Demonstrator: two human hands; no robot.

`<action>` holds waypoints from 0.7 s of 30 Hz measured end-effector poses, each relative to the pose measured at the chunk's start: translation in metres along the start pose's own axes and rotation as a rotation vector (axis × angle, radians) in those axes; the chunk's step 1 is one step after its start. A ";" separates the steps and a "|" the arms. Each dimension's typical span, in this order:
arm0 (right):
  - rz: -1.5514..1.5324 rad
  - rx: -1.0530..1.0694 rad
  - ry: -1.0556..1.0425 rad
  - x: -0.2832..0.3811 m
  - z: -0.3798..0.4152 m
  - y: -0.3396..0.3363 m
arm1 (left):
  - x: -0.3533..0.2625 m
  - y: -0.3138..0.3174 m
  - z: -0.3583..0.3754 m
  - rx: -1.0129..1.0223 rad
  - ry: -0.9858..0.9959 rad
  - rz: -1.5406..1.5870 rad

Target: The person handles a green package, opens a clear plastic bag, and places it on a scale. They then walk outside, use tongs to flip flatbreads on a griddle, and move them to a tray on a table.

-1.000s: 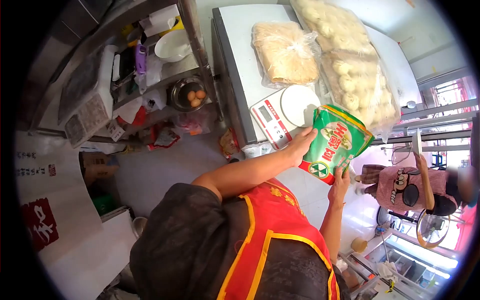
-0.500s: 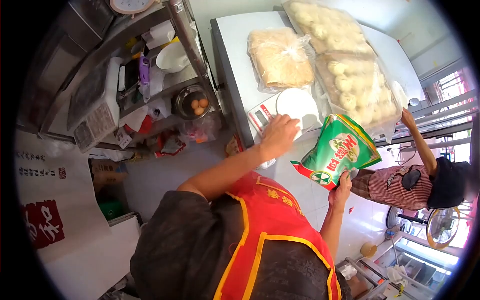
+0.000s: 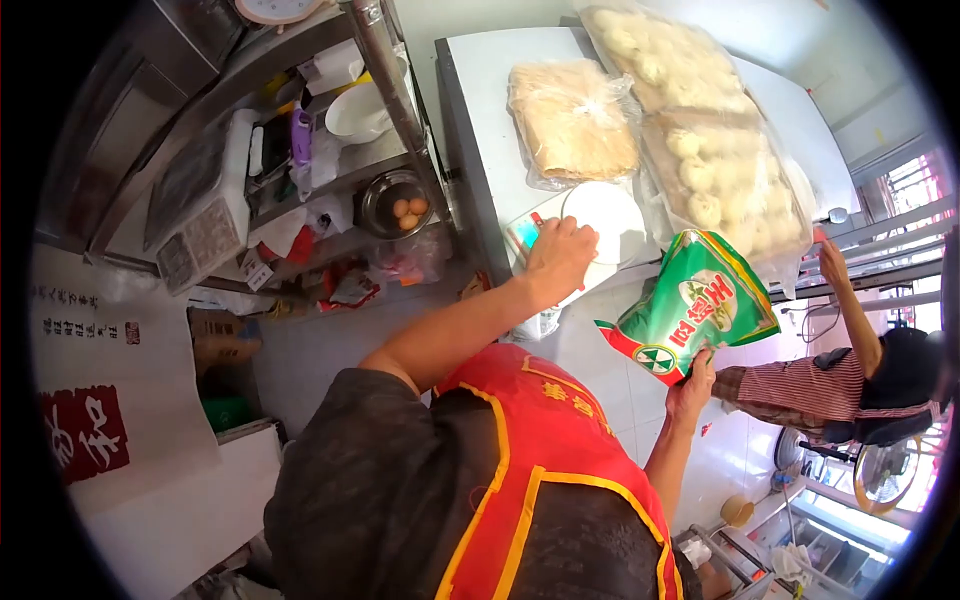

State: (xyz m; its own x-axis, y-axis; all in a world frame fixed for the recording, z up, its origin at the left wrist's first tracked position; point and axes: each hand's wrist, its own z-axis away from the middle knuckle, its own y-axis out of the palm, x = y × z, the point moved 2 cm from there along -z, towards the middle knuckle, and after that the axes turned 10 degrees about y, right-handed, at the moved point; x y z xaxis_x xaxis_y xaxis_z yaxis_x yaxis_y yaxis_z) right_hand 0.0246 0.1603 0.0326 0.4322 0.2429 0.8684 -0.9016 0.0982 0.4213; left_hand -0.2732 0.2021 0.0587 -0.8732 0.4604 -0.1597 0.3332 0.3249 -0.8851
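A white kitchen scale (image 3: 520,231) with a round white plate (image 3: 608,222) lies at the table's near edge. My left hand (image 3: 563,256) rests over the front of the scale, its fingers bent down beside the plate, gripping nothing; the fingertips are partly hidden. The scale's display glows blue-green. My right hand (image 3: 690,386) grips a bulging green plastic bag (image 3: 700,305) with red and white printing by its lower edge, just off the table. What fills the bag is hidden.
On the white table (image 3: 490,100) lie a clear bag of flat tan sheets (image 3: 575,120) and large bags of pale dough balls (image 3: 715,180). Left, a shelf holds a white bowl (image 3: 357,113) and a metal bowl of eggs (image 3: 393,205). A co-worker (image 3: 800,385) stands at right.
The scale's display has lit up blue-green, with my left hand still over its front. My right hand keeps holding the green bag. The whole view has shifted slightly.
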 end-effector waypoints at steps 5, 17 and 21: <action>-0.013 0.000 -0.001 0.001 -0.003 0.000 | -0.027 -0.006 0.012 -0.025 -0.003 0.113; 0.051 0.032 0.041 0.008 -0.004 0.010 | -0.060 0.033 0.030 -0.085 -0.281 0.855; 0.055 0.003 0.048 0.008 -0.006 0.008 | -0.061 0.033 0.031 -0.062 -0.313 0.898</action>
State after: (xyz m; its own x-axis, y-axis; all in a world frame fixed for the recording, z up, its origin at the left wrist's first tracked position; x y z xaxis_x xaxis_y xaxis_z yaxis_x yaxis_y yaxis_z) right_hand 0.0212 0.1684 0.0414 0.3808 0.2941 0.8766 -0.9238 0.0806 0.3743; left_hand -0.2202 0.1589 0.0258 -0.3342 0.3200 -0.8865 0.9363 0.0052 -0.3511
